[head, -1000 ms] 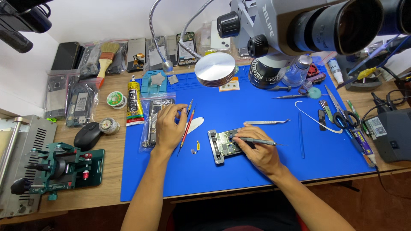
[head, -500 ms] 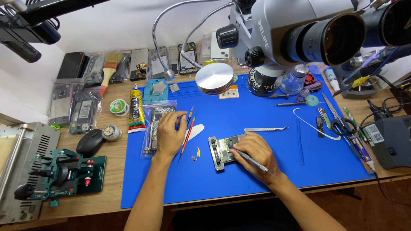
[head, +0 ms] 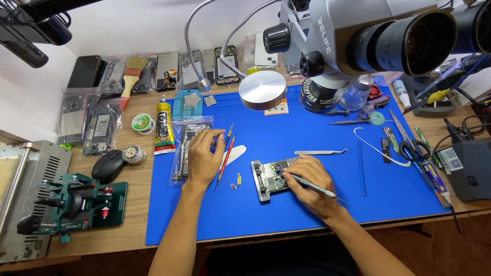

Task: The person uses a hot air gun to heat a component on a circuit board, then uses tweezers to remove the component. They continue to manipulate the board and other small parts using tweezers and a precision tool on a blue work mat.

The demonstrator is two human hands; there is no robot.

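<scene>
On the blue mat, head view: right hand is pinching a thin grey-handled tool, grip clenched around the shaft, tip pointing left onto the circuit board. Board is sitting in a small metal holder at mat centre, directly under and left of the right fingers; fingertips are resting on the board's right edge.

Left hand is lying palm-down, fingers spread, grip released, holding nothing. It is pressing on a clear plastic bag with a phone part inside, at the mat's left edge. Well apart from the board.

Between the hands: two thin red and yellow screwdrivers lying diagonal, just beside the left fingertips, plus a white pry tool. Small yellow bit is sitting just left of the holder.

Tweezers are lying just above the right hand, untouched. Scissors are at the mat's right edge. Microscope is hanging over the top of frame. Glue tube and black mouse are sitting on the wooden worktop, left of the mat.
</scene>
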